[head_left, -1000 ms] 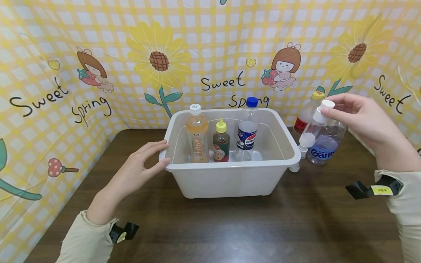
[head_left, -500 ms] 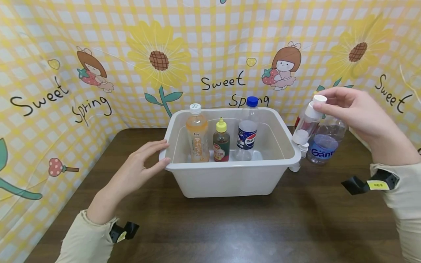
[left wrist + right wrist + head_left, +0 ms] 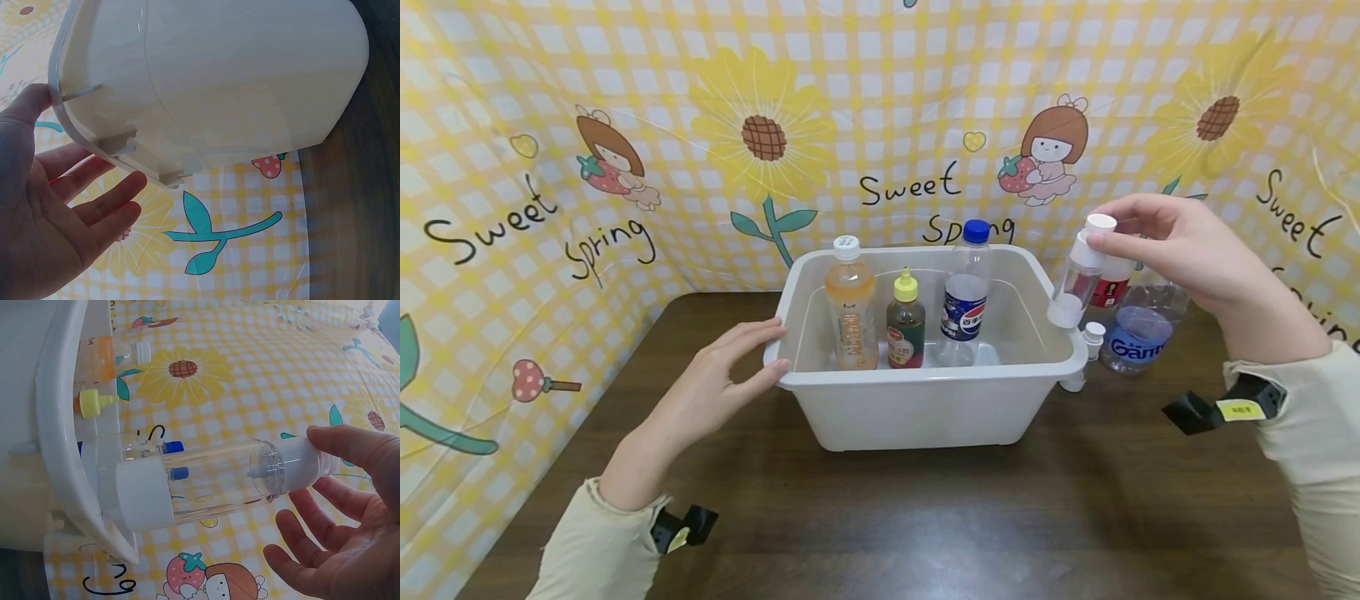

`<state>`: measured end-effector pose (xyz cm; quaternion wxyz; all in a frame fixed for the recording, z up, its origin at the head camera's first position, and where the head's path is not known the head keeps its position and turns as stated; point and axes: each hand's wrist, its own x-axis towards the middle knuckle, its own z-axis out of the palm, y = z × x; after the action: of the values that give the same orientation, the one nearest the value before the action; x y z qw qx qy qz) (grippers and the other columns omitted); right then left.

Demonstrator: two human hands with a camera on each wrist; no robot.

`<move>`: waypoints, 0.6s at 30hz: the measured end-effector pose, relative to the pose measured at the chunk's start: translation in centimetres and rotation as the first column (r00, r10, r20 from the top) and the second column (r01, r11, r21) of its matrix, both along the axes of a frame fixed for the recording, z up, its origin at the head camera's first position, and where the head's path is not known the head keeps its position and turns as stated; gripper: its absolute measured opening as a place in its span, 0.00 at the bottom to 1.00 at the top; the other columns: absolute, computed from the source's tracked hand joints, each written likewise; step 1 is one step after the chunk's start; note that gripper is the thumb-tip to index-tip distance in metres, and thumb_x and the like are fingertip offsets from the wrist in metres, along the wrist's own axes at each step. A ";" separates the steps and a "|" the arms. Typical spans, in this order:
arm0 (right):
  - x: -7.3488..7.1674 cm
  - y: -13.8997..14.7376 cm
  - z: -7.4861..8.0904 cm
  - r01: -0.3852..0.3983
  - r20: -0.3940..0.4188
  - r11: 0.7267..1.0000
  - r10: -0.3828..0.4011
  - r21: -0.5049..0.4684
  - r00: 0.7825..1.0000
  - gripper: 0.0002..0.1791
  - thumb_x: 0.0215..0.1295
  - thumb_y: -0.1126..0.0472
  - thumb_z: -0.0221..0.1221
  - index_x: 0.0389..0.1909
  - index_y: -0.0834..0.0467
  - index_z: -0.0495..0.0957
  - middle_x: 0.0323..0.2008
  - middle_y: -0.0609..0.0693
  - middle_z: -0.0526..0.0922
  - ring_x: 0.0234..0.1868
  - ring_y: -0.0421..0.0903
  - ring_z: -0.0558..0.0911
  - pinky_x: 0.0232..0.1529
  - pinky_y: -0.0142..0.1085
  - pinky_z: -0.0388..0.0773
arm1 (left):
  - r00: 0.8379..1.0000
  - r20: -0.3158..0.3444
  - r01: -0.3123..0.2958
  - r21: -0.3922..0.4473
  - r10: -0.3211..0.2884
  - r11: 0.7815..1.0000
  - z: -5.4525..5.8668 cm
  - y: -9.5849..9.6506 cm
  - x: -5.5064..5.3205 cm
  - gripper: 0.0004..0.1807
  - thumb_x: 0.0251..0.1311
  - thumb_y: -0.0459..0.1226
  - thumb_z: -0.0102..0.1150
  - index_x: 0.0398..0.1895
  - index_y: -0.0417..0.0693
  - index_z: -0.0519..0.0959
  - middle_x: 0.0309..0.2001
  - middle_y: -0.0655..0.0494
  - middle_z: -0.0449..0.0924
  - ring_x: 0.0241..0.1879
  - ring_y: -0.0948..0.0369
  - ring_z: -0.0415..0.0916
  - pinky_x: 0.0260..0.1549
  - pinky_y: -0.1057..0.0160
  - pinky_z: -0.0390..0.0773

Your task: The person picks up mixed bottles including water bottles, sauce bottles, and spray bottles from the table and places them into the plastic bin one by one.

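Observation:
My right hand (image 3: 1180, 246) pinches the white cap of a clear cylindrical bottle (image 3: 1077, 283) with a white base. The bottle is raised and tilted, its base overlapping the right rim of the white plastic basin (image 3: 917, 412) in the head view. In the right wrist view, thumb and forefinger grip the cap of the same bottle (image 3: 219, 481). My left hand (image 3: 711, 392) rests on the basin's left rim with fingers extended. Inside the basin stand an orange drink bottle (image 3: 850, 312), a small sauce bottle with a yellow nozzle cap (image 3: 906, 325) and a blue-capped Pepsi bottle (image 3: 964, 308).
Right of the basin stand a clear bottle with a blue label (image 3: 1138, 333), a red-labelled bottle (image 3: 1108, 292) behind it, and a small white-capped bottle (image 3: 1092, 342) close to the basin wall. A yellow checked cloth (image 3: 880, 100) encloses the back and sides of the dark table (image 3: 880, 525).
My right hand has carried the white-capped clear bottle leftward, from over the bottles at the right to the basin's right rim. The left hand stays on the rim.

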<state>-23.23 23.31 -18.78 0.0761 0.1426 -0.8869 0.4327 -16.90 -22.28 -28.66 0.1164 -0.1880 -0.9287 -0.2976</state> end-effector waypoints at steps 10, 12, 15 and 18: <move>-0.3 -1.0 0.3 -0.041 0.037 0.999 0.041 -0.001 0.998 0.08 0.62 0.55 0.59 0.42 0.44 0.79 0.33 0.33 0.82 0.38 0.34 0.78 0.36 0.26 0.74 | 1.000 0.004 0.000 0.005 0.000 1.000 -0.1 0.0 0.0 0.27 0.63 0.47 0.54 0.62 0.45 0.69 0.66 0.49 0.65 0.66 0.48 0.63 0.60 0.43 0.65; -0.4 -1.2 0.4 -0.044 0.047 0.999 0.044 0.005 0.998 0.09 0.62 0.53 0.60 0.43 0.45 0.78 0.33 0.34 0.82 0.39 0.34 0.78 0.38 0.26 0.74 | 1.000 0.004 0.000 0.004 0.000 1.000 -0.1 0.0 0.0 0.27 0.63 0.47 0.54 0.62 0.45 0.69 0.66 0.49 0.65 0.66 0.48 0.63 0.60 0.43 0.65; -0.6 -1.4 0.4 -0.046 0.050 0.999 0.045 0.023 0.998 0.11 0.61 0.51 0.60 0.44 0.46 0.78 0.34 0.35 0.82 0.40 0.35 0.78 0.39 0.25 0.74 | 1.000 0.005 -0.001 0.001 0.001 1.000 -0.1 0.0 0.0 0.27 0.63 0.47 0.54 0.63 0.46 0.69 0.66 0.49 0.65 0.66 0.48 0.62 0.60 0.43 0.65; -0.7 -1.7 0.3 -0.054 0.055 0.998 0.051 0.044 0.997 0.13 0.61 0.51 0.60 0.46 0.49 0.77 0.35 0.35 0.82 0.40 0.35 0.78 0.39 0.25 0.75 | 1.000 0.004 0.000 -0.001 0.000 1.000 -0.1 0.0 0.0 0.27 0.64 0.47 0.54 0.63 0.46 0.69 0.67 0.49 0.65 0.66 0.49 0.62 0.60 0.43 0.64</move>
<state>-23.92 21.62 -18.49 0.0377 0.1560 -0.8942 0.4179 -16.93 -22.28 -28.77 0.1145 -0.1873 -0.9291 -0.2975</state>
